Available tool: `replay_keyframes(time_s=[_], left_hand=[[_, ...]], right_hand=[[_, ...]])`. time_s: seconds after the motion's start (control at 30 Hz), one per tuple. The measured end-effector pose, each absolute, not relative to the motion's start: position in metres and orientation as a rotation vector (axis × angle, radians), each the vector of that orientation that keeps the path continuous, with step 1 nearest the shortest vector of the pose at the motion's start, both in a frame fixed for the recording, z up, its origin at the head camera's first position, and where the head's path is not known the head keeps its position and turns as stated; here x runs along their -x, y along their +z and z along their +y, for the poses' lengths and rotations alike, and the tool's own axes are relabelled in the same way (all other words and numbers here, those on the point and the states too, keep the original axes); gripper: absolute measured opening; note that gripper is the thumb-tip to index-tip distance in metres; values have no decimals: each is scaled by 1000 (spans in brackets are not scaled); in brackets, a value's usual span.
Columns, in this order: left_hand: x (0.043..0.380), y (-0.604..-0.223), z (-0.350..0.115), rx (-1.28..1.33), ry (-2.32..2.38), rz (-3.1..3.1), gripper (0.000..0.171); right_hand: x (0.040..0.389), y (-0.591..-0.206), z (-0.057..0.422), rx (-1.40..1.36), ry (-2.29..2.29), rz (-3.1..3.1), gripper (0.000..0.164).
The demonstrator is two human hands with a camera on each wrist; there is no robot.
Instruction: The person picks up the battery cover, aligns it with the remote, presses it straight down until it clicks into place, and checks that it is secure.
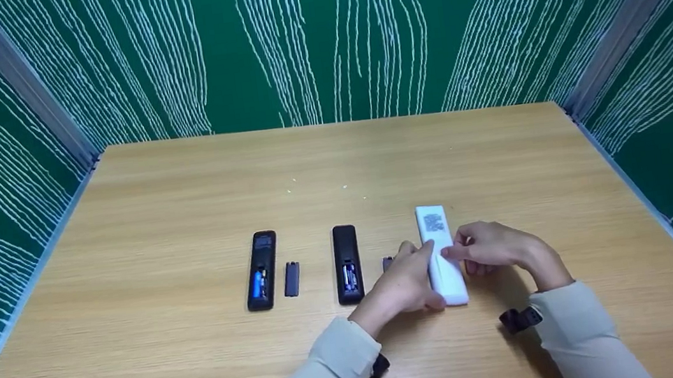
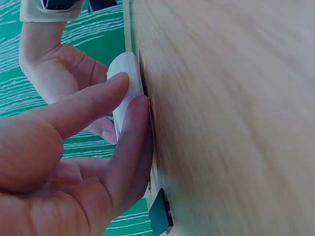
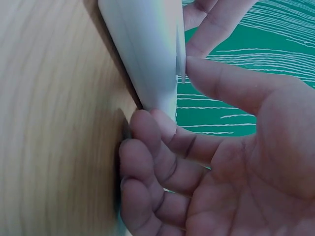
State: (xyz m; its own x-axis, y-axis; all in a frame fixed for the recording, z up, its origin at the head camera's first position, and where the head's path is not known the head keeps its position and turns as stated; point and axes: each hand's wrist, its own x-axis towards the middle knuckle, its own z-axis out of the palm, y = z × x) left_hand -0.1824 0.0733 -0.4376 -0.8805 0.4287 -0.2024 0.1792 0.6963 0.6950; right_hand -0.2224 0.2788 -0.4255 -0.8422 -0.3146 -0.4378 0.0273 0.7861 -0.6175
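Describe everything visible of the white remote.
The white remote is a long, slim, plastic-looking bar lying on the wooden table, right of centre, with grey printing near its far end. The left hand grips its left edge; the right hand holds the opposite side, its thumb at a thin panel standing slightly off the upper face.

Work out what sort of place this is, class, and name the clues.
Probably an enclosed workstation or recording booth: green panels with white streaks border three sides of a wood-grain table, and two black remotes lie near a white remote.
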Motion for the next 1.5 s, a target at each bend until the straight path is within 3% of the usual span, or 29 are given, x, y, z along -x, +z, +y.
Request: replay_keyframes(time_s=[1.5], left_hand=[[183, -437, 74, -445, 968, 2576, 114]], right_hand=[[223, -428, 278, 214, -869, 2440, 33]])
